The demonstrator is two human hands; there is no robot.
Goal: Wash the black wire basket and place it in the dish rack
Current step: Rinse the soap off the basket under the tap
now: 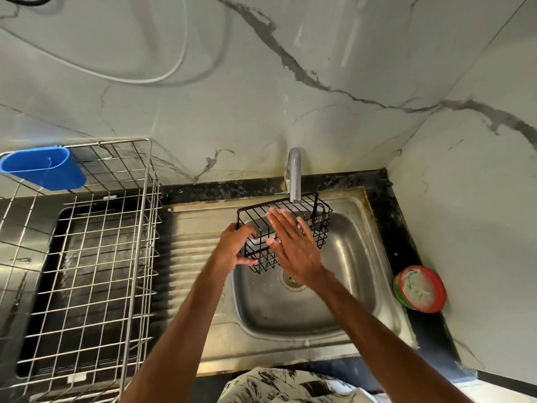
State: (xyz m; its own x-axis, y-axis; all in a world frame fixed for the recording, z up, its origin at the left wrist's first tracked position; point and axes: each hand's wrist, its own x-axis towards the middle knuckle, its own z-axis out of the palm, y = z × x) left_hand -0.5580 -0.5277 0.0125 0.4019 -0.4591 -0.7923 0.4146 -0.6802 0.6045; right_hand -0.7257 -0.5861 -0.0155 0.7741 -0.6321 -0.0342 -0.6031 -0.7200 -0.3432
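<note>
Both arms are bare along their whole visible length, from the left hand [235,247] and the right hand [293,251] back to the bottom edge of the view. The left forearm [186,321] and the right forearm [377,324] are long and slim, and the right hand's fingers [287,229] carry a wet shine. Behind the hands, low between the two arms, lies a loose off-white cloth garment [279,385] printed with black, brush-like leaf shapes and creased into soft folds.

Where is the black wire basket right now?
In the head view, centre-right: the black wire basket is over the steel sink, just under the tap. The left hand grips its left end and the right hand lies flat against its front.
</note>
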